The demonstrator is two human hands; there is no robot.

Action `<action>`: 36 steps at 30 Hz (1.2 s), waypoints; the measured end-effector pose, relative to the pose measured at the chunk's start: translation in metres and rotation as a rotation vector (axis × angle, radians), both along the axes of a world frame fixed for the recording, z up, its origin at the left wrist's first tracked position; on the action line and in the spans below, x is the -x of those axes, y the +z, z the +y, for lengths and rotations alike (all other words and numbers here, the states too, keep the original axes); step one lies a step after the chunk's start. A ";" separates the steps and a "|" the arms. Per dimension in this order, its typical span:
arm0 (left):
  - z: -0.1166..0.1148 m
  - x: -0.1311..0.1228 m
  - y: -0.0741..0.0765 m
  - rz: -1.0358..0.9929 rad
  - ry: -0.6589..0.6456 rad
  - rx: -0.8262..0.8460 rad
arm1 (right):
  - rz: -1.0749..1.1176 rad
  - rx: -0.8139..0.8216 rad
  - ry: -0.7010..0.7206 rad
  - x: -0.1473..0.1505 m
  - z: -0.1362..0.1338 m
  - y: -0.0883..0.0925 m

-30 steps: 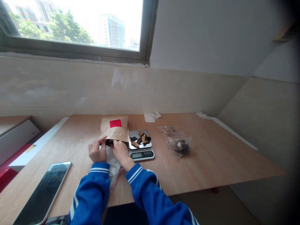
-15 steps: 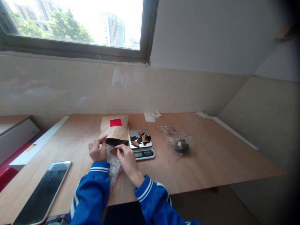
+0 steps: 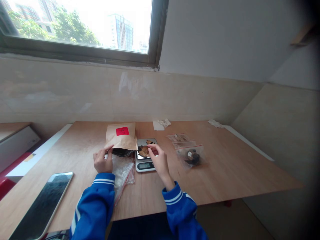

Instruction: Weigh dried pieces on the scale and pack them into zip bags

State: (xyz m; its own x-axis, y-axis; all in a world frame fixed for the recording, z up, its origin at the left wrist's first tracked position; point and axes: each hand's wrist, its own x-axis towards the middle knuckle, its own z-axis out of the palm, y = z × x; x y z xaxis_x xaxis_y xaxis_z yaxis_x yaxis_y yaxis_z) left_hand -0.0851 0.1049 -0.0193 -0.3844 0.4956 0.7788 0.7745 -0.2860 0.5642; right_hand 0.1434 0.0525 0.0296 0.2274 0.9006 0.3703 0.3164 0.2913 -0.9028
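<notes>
Dried pieces (image 3: 143, 152), brown and dark, lie on the steel pan of a digital scale (image 3: 145, 167), partly hidden by the right hand (image 3: 160, 162). That hand is curled and narrow, with its fingertips (image 3: 151, 148) over the pan, at the pieces. The fingers cover the spot, so I cannot tell whether they hold a piece.

The left hand (image 3: 102, 160) pinches the lower edge of a kraft envelope (image 3: 122, 141), thumb on top and fingers behind, and holds the mouth a little open. Something dark (image 3: 121, 152) shows at that mouth, too shaded to name. A red label (image 3: 122, 131) sits on the envelope's face, and the envelope's right corner reaches just beside the scale.

Below the envelope, a crumpled clear bag (image 3: 122, 174) with a red zip edge lies on the table, just in front of the left hand. Blue sleeves (image 3: 93, 205) with white stripes run back from both wrists.

Farther right, two zip bags (image 3: 190, 156) overlap, the nearer one holding dark pieces. A phone (image 3: 41, 206) lies at the near left of the wooden table (image 3: 225, 173). A paper scrap (image 3: 158, 126) and white tissue (image 3: 216, 123) lie by the far wall.
</notes>
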 end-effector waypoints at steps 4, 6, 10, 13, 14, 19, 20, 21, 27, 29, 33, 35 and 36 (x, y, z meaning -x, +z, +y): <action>-0.001 -0.001 0.001 -0.019 0.005 0.017 | -0.282 -0.035 -0.131 -0.011 0.031 0.008; -0.001 0.000 0.001 -0.020 0.012 0.021 | -0.453 -0.015 -0.177 -0.009 0.047 0.010; -0.001 0.001 0.001 -0.014 0.012 0.035 | -0.676 0.038 -0.169 0.000 0.069 0.005; -0.001 0.002 -0.001 -0.026 0.013 0.056 | -0.714 0.038 -0.181 0.003 0.072 -0.001; -0.001 0.002 -0.001 -0.028 0.018 0.058 | -0.698 0.031 -0.197 0.002 0.070 -0.003; 0.000 0.002 -0.001 -0.055 0.092 0.082 | -0.551 0.004 -0.253 -0.011 0.050 -0.009; 0.000 0.002 -0.001 -0.078 0.106 0.101 | -0.529 0.000 -0.257 -0.014 0.045 -0.011; 0.000 0.003 -0.001 -0.110 0.115 0.124 | -0.512 -0.003 -0.259 -0.017 0.040 -0.013; 0.005 0.014 0.001 -0.379 0.123 0.159 | -0.462 -0.021 -0.278 -0.035 0.014 -0.034; 0.006 0.016 0.001 -0.417 0.126 0.149 | -0.447 -0.036 -0.284 -0.042 0.005 -0.040; 0.001 0.013 0.007 -0.310 0.154 0.104 | -0.398 -0.052 -0.293 -0.056 -0.015 -0.053; -0.008 0.008 0.015 -0.173 0.200 0.024 | -0.375 -0.035 -0.305 -0.062 -0.025 -0.060; -0.013 0.004 0.020 -0.111 0.209 -0.009 | -0.366 -0.025 -0.307 -0.065 -0.029 -0.063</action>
State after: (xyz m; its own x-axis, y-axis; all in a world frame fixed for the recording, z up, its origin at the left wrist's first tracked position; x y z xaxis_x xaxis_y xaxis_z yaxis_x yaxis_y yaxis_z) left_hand -0.0887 0.0918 0.0010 -0.5618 0.3892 0.7300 0.7506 -0.1310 0.6476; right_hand 0.2082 0.0231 -0.0338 0.3319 0.8022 0.4963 0.6869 0.1551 -0.7100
